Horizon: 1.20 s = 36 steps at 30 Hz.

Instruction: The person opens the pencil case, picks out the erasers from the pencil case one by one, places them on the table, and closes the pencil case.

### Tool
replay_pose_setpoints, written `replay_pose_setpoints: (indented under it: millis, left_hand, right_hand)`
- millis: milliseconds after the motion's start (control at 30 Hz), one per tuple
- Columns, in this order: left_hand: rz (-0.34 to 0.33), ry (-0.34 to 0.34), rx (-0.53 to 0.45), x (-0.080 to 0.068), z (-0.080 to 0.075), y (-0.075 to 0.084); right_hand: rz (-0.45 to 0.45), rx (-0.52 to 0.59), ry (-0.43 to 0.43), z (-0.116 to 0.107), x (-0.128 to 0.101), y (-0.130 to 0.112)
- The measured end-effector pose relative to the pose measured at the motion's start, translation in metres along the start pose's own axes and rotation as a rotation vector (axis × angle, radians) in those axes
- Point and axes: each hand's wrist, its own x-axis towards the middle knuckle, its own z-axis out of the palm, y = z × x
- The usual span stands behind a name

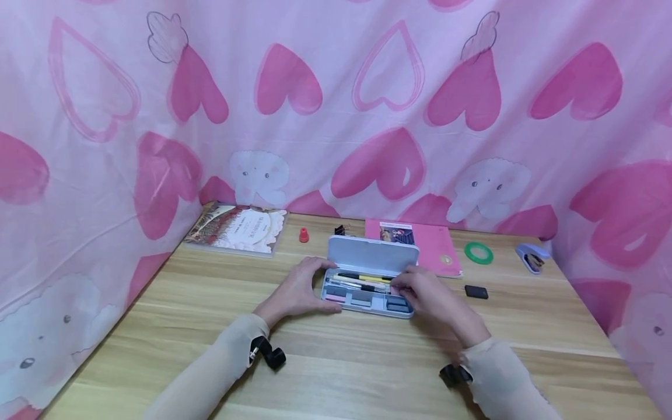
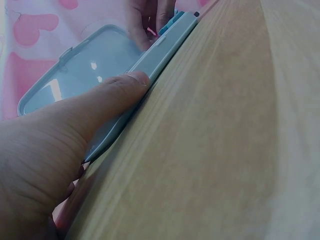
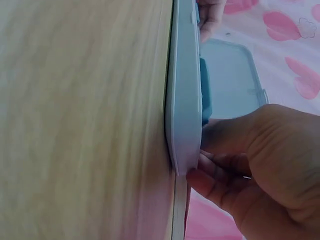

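A pale blue pencil case (image 1: 374,249) stands on the table with its lid raised. Pens (image 1: 362,279) lie in its long back compartment; smaller compartments in front hold a pink piece (image 1: 336,298), grey pieces and a dark blue piece (image 1: 398,305). My left hand (image 1: 301,291) holds the case's left end, its thumb (image 2: 117,92) along the front wall and the other fingers behind. At the right end, my right hand (image 1: 427,294) reaches into the case with bent fingers. A small pink object (image 1: 394,289) shows at its fingertips, mostly hidden, so its kind is unclear.
Behind the case lie a pink booklet (image 1: 438,248), a black binder clip (image 1: 342,230) and a red stamp-like piece (image 1: 304,235). A picture book (image 1: 236,228) is back left. Rightward are a black block (image 1: 476,291), green tape (image 1: 479,253) and a stapler (image 1: 531,258). Pink curtains enclose the table.
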Motion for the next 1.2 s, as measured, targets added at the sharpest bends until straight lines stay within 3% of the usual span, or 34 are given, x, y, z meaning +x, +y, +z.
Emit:
replay_pose_setpoints:
  millis: [400, 533, 700, 833, 1000, 1200]
  left_hand:
    - [-0.005, -0.006, 0.009, 0.001, -0.002, 0.000]
    - [-0.007, -0.007, 0.015, 0.001, -0.001, 0.001]
    - [-0.004, -0.005, 0.017, 0.001, -0.002, 0.001]
    - [-0.004, -0.003, 0.013, 0.000, -0.002, 0.003]
    - [-0.004, -0.003, 0.018, 0.000, -0.001, 0.003]
    - [0.007, -0.002, 0.003, -0.001, -0.002, 0.000]
  right_hand:
    - [0.109, 0.138, -0.034, -0.006, 0.002, -0.003]
    - [0.136, 0.170, -0.018, -0.009, 0.000, -0.005]
    - [0.107, 0.185, 0.042, -0.023, -0.007, -0.003]
    - [0.095, 0.159, 0.137, -0.044, -0.020, 0.005]
    - [0.148, 0.103, 0.222, -0.067, -0.050, 0.027]
    - [0.117, 0.065, 0.295, -0.070, -0.086, 0.058]
